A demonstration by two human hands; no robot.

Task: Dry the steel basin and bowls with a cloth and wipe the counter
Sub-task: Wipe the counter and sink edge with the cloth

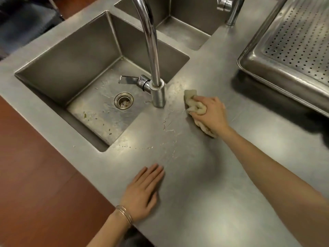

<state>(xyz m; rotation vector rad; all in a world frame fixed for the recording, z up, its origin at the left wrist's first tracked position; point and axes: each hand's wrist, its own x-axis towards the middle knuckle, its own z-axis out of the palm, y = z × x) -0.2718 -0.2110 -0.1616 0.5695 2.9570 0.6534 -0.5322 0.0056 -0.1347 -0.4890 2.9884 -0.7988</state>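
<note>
The cloth (pixel 195 106) lies bunched on the steel counter (pixel 213 175) right of the faucet (pixel 156 93), gripped by the right hand (pixel 211 114). Left hand (pixel 142 191) rests flat near the front edge — fingers straight. Water streaks — perhaps smears — beside the sink (pixel 71 56); reddish floor (pixel 35 175) below.

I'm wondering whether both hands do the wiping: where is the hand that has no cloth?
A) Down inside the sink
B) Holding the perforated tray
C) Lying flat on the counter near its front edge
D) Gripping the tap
C: the left hand lies flat with straight fingers on the counter, while the right hand grips the cloth beside the tap.
</note>
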